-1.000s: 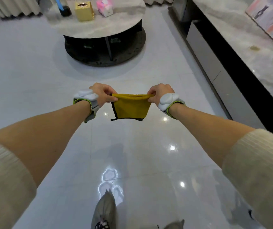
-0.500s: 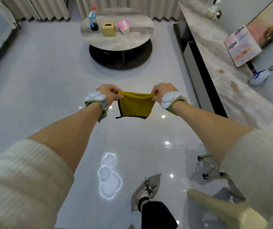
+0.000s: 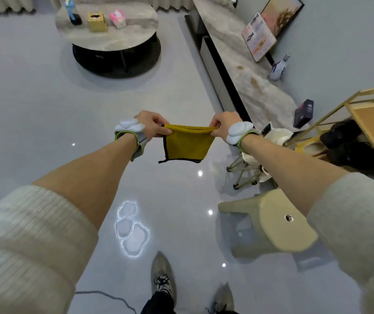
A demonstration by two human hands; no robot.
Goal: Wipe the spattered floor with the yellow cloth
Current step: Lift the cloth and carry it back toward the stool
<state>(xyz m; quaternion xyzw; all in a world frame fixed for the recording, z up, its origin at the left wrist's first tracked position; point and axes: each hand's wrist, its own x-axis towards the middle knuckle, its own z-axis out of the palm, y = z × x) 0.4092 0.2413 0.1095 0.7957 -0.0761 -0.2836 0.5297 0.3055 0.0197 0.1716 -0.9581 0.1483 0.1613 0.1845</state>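
A folded yellow cloth with a dark edge hangs in the air at chest height, stretched between both hands. My left hand pinches its upper left corner and my right hand pinches its upper right corner. Below and nearer to me, a clear puddle of three joined blobs glistens on the glossy grey floor, just ahead of my left shoe. The cloth is well above the floor and does not touch the puddle.
A beige plastic stool stands close on the right, with a gold-legged chair and a gold shelf behind it. A round marble table stands far ahead. A low marble cabinet runs along the right wall. A dark cable lies near my feet.
The view has pulled back and up, bringing the stool, shelf and both shoes into sight. The hands keep the cloth stretched the same way.
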